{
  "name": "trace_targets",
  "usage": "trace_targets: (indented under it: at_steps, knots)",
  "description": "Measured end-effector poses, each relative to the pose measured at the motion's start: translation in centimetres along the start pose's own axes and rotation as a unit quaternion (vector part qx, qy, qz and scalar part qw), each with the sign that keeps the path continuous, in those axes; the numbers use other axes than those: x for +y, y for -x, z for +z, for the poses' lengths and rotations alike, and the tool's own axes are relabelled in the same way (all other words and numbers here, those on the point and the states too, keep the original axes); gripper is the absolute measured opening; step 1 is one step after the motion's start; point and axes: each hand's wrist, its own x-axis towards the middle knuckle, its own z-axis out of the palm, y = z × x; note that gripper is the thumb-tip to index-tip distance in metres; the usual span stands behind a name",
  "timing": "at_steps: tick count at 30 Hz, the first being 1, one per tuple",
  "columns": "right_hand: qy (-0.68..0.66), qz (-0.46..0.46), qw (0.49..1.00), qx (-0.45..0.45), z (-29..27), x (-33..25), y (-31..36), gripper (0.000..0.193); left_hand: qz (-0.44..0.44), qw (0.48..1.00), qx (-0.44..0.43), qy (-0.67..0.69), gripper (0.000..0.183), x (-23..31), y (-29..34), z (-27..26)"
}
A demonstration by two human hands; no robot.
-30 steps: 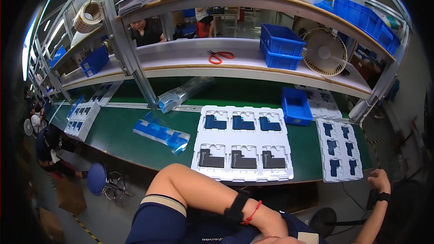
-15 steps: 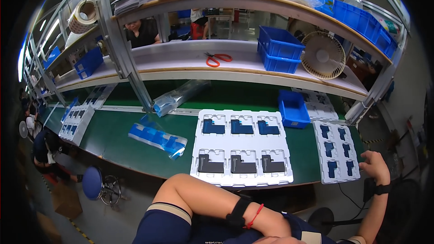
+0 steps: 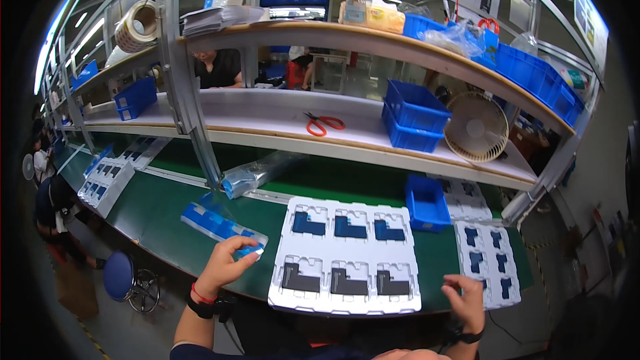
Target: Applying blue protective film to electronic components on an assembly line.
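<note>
My left hand (image 3: 227, 268) is at the near right corner of a bundle of blue and clear plastic film (image 3: 217, 222), its thumb and fingers pinched on that corner. My right hand (image 3: 465, 301) hovers between two white trays, fingers loosely curved and apart, with nothing visible in it. In front of me lies a large white moulded tray (image 3: 347, 247). Its far row holds dark blue L-shaped parts (image 3: 350, 227), its near row black L-shaped parts (image 3: 348, 284). The smaller white tray (image 3: 487, 247) at right carries dark blue parts, some hidden behind my right hand.
A blue bin (image 3: 428, 210) stands behind the large tray. Above the green bench runs a shelf with red-handled scissors (image 3: 325, 124), stacked blue bins (image 3: 413, 120) and a fan (image 3: 476, 127). A rolled clear plastic sheet (image 3: 260, 173) lies at the back. A stool (image 3: 120, 273) stands at left.
My left arm has swung from across my body to the film bundle at left. My right hand has come inward from beyond the right tray. The whole view has tilted upward.
</note>
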Motion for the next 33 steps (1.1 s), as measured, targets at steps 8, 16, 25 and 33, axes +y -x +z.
trace_targets:
  at_steps: [8, 16, 25, 33]
  knots:
    - [-0.125, 0.058, 0.986, 0.091, 6.1, 1.1, -1.8, 0.013, -0.046, 0.916, 0.045, -0.396, 0.069, -10.0, 1.9, 2.6]
    - [-0.091, 0.066, 0.993, 0.039, 5.9, -0.4, -1.3, 0.013, -0.002, 0.925, 0.146, -0.351, 0.042, -11.0, 1.5, 2.9]
    - [-0.051, 0.012, 0.998, 0.034, 3.9, -2.1, -3.4, 0.01, 0.043, 0.924, 0.364, -0.107, 0.023, -4.9, -2.0, -1.4]
    - [-0.076, -0.301, 0.942, -0.127, 4.7, -14.1, -11.3, 0.028, 0.425, 0.859, 0.18, -0.222, 0.03, 9.1, -7.5, -0.3]
